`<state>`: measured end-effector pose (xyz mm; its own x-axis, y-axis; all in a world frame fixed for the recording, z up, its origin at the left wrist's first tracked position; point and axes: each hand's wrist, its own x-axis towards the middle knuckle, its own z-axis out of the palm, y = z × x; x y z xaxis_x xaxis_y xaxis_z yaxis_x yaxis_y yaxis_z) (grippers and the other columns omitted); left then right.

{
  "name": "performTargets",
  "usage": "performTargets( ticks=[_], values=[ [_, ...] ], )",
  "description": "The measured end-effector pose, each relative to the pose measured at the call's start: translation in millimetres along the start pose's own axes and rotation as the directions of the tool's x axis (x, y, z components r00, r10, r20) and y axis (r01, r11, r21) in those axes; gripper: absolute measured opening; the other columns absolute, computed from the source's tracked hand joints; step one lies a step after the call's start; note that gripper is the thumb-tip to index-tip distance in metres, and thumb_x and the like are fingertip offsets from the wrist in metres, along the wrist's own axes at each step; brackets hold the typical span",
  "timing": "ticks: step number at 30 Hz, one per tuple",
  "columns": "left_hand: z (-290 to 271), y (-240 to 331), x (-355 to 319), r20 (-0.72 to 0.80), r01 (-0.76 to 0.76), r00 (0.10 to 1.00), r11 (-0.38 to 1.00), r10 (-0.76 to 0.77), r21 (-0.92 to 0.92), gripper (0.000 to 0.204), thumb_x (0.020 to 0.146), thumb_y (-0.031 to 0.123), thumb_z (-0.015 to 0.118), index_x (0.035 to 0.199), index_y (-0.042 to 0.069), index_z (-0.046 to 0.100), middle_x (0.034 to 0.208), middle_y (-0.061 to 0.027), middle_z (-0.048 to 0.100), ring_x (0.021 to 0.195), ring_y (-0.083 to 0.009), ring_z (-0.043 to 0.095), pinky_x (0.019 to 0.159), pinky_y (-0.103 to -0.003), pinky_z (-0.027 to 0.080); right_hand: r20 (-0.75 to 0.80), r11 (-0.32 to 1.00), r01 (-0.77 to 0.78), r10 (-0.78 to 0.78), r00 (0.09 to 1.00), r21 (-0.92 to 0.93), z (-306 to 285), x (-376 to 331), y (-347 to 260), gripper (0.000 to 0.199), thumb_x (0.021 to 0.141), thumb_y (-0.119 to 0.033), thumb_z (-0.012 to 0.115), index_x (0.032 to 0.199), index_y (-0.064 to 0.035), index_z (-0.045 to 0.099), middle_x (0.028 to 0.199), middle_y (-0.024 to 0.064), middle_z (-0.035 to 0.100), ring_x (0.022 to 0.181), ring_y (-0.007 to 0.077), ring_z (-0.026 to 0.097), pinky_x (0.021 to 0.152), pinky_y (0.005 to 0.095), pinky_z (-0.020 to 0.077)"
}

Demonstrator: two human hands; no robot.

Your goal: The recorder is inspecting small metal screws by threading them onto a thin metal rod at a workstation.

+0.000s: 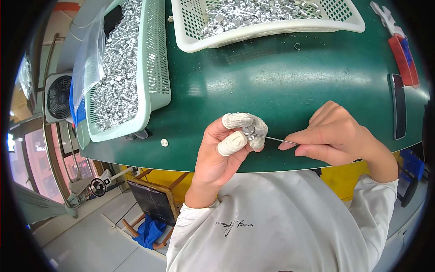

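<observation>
Above the near edge of the green table, my left hand [226, 147] pinches a small shiny metal part [249, 133] between thumb and fingers. White rubber finger cots cover the thumb and the fingertips on that hand. My right hand [333, 136] is closed on a thin metal pick [274, 138], held between thumb and forefinger. The pick points left, and its tip meets the small metal part. Its exact tip and any handle are hidden by my fingers.
A pale green basket [147, 90] of small silver parts stands at left, with a plastic bag [88, 59] over its side. A white basket [272, 31] of similar parts is at the far side. On the green table [217, 86] at right lie a phone [398, 106] and a red bin [403, 61].
</observation>
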<state>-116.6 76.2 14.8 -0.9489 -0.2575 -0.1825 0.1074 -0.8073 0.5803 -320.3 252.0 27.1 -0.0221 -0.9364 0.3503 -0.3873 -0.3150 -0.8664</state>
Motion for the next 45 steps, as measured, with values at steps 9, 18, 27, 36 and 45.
performTargets(
  ticks=[9,18,27,36,45],
  values=[
    [-2.6,3.7,6.9,0.002,-0.142,0.989,0.962,0.146,0.233,0.029,0.092,0.005,0.073,0.121,0.003,0.070,0.109,-0.0158,0.069,0.091,-0.0220,0.063,0.078,-0.034,0.052,0.092,0.947,-0.292,0.281,0.955,0.133,-10.2,6.8,-16.8,0.012,0.096,-0.007,0.071,0.103,-0.0023,0.079,0.062,0.0070,0.067,0.043,0.0170,0.055,0.044,0.0297,0.0373],
    [0.7,-5.5,13.8,-0.131,-0.081,0.981,0.913,0.145,0.400,0.027,0.082,-0.001,0.080,0.106,-0.001,0.068,0.099,-0.0127,0.073,0.086,-0.0219,0.072,0.072,-0.032,0.058,0.073,0.976,-0.215,0.217,0.973,-0.034,-4.8,1.4,-9.5,0.011,0.096,-0.008,0.070,0.101,-0.0017,0.078,0.073,0.0085,0.073,0.049,0.0209,0.062,0.046,0.0317,0.0446],
    [-1.8,-1.3,15.0,-0.107,0.038,0.994,0.939,-0.001,0.343,0.021,0.079,-0.003,0.078,0.098,0.000,0.071,0.092,-0.0084,0.066,0.084,-0.0200,0.063,0.074,-0.033,0.052,0.029,0.908,0.042,-0.033,0.999,-0.418,-2.2,3.8,-9.1,0.011,0.089,-0.012,0.079,0.098,-0.0060,0.077,0.059,0.0024,0.063,0.044,0.0161,0.056,0.041,0.0312,0.0370],
    [7.8,4.6,9.3,-0.035,-0.113,0.989,0.900,0.140,0.421,0.024,0.071,-0.013,0.080,0.092,-0.006,0.073,0.095,-0.0148,0.069,0.084,-0.0233,0.069,0.076,-0.033,0.059,-0.015,0.917,0.147,-0.164,0.986,-0.372,-1.9,2.9,-3.9,0.017,0.083,-0.013,0.085,0.096,-0.0078,0.077,0.050,-0.0019,0.049,0.040,0.0139,0.047,0.041,0.0312,0.0302],
    [10.4,7.4,2.7,-0.090,-0.217,0.954,0.870,0.284,0.443,0.022,0.070,-0.009,0.078,0.090,-0.004,0.072,0.090,-0.0129,0.067,0.077,-0.0233,0.067,0.068,-0.032,0.056,-0.003,0.921,0.167,-0.180,0.984,-0.352,-2.9,3.7,-3.9,0.011,0.085,-0.012,0.084,0.093,-0.0089,0.078,0.050,-0.0023,0.049,0.040,0.0135,0.047,0.041,0.0302,0.0304]
  ],
)
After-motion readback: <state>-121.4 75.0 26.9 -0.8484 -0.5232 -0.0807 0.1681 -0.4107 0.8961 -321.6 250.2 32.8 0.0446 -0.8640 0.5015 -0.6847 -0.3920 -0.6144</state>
